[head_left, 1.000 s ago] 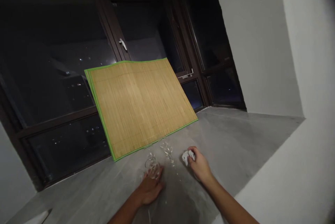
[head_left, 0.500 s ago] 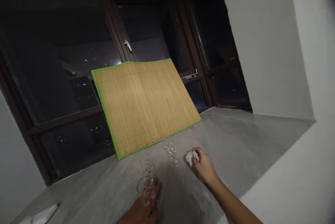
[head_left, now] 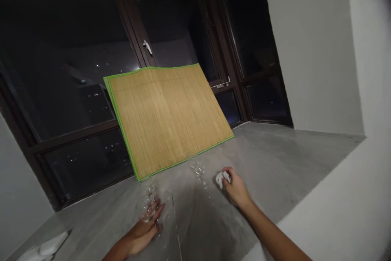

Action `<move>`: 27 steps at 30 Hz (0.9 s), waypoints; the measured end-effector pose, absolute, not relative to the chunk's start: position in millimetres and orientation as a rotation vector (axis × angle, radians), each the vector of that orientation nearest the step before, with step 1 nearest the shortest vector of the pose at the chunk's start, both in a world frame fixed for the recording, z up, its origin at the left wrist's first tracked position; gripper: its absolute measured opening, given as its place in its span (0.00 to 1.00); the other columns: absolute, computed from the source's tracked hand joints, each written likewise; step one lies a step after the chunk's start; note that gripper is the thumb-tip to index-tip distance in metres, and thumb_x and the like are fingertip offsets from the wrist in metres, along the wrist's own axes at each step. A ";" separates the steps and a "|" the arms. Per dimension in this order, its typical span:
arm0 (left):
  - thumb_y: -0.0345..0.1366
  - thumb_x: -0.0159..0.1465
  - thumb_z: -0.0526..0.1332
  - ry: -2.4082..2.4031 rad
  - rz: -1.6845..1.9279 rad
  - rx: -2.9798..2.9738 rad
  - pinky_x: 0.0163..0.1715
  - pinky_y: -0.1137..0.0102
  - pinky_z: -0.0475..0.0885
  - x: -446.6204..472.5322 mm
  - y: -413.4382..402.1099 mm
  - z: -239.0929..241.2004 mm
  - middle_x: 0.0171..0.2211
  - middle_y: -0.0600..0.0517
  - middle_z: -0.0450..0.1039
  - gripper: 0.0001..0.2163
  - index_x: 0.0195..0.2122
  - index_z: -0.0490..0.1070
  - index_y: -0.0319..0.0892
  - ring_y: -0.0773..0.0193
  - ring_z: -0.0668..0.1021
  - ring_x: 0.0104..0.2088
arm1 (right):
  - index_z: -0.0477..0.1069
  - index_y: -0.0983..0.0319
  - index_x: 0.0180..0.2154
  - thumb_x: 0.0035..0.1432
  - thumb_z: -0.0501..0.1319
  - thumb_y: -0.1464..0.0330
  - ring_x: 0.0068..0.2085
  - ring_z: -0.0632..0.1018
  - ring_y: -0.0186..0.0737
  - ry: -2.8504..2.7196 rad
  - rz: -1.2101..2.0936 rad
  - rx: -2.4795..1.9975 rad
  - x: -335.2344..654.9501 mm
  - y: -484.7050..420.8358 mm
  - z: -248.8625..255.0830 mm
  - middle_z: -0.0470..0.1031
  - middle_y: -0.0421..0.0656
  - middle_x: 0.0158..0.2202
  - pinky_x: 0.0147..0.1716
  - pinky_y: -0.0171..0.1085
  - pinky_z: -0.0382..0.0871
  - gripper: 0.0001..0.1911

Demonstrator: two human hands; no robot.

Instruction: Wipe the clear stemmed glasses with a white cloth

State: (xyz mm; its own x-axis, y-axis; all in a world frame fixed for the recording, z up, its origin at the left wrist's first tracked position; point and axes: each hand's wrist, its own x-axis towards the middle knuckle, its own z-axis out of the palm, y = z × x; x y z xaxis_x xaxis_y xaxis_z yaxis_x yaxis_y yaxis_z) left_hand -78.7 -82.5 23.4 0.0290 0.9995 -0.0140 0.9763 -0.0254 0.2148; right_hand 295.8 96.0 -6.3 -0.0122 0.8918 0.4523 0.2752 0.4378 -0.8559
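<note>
1. The left hand (head_left: 143, 233) is at the near left with its fingers at a clear glass (head_left: 149, 200); some fingertips show past the glass on its right. Blur and transparency leave the fingers partly hard to read, so I cannot tell whether they close around it.
2. The right hand (head_left: 238, 191), farther right, holds a crumpled white wad (head_left: 220, 181) between thumb and fingers, just above or on the grey sill (head_left: 275, 163); contact is unclear.
3. A second glass (head_left: 198, 168), also clear, is on the sill between the two hands, farther back and nearer the right one.
4. Behind it, a tan mat (head_left: 171, 118) with green edging stands tilted in front of the dark window (head_left: 67, 49).
5. A white handle (head_left: 148, 47) is on the window frame above the mat.
6. At the near left edge lies a white object (head_left: 54, 244), partly cut off.
</note>
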 end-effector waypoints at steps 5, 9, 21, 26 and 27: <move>0.55 0.66 0.48 2.174 -0.018 2.076 0.68 0.50 0.40 -93.3 -58.8 30.2 0.71 0.50 0.40 0.31 0.68 0.51 0.51 0.49 0.44 0.70 | 0.68 0.61 0.45 0.52 0.53 0.68 0.38 0.77 0.43 -1.572 0.682 -1.097 296.6 96.1 -7.2 0.78 0.44 0.36 0.38 0.37 0.66 0.18; 0.56 0.67 0.45 2.236 -0.063 2.049 0.66 0.46 0.38 -98.2 -54.0 29.7 0.72 0.50 0.37 0.31 0.70 0.44 0.52 0.49 0.42 0.70 | 0.68 0.60 0.45 0.52 0.53 0.68 0.38 0.77 0.43 -1.603 0.658 -1.096 297.4 95.3 -9.1 0.77 0.44 0.36 0.38 0.36 0.65 0.18; 0.58 0.68 0.43 2.132 -0.047 2.165 0.66 0.44 0.38 -113.2 -89.4 25.1 0.72 0.51 0.35 0.30 0.69 0.44 0.57 0.45 0.41 0.70 | 0.66 0.60 0.46 0.52 0.52 0.66 0.39 0.77 0.44 -1.659 0.660 -1.073 295.8 101.2 -13.4 0.77 0.44 0.37 0.39 0.37 0.66 0.18; 0.56 0.68 0.43 2.114 -0.058 2.205 0.66 0.45 0.40 -116.0 -82.8 27.7 0.72 0.51 0.37 0.29 0.69 0.44 0.57 0.45 0.42 0.70 | 0.66 0.60 0.46 0.51 0.52 0.66 0.37 0.77 0.44 -1.650 0.660 -1.073 296.9 99.3 -12.1 0.77 0.44 0.36 0.39 0.37 0.66 0.19; 0.56 0.68 0.43 2.120 -0.059 2.207 0.66 0.45 0.40 -117.1 -80.9 27.3 0.72 0.51 0.37 0.29 0.69 0.44 0.57 0.46 0.42 0.70 | 0.67 0.60 0.45 0.51 0.52 0.66 0.37 0.77 0.44 -1.649 0.658 -1.072 296.8 99.1 -11.8 0.77 0.43 0.36 0.38 0.37 0.66 0.19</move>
State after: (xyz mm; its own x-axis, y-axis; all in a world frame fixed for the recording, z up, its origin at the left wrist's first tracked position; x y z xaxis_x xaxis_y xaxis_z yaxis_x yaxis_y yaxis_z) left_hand -117.1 -80.9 27.3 0.0416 0.9956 -0.0836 0.9987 -0.0391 0.0313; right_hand 296.8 99.1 -11.8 -0.0858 0.8871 0.4536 0.3311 0.4548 -0.8268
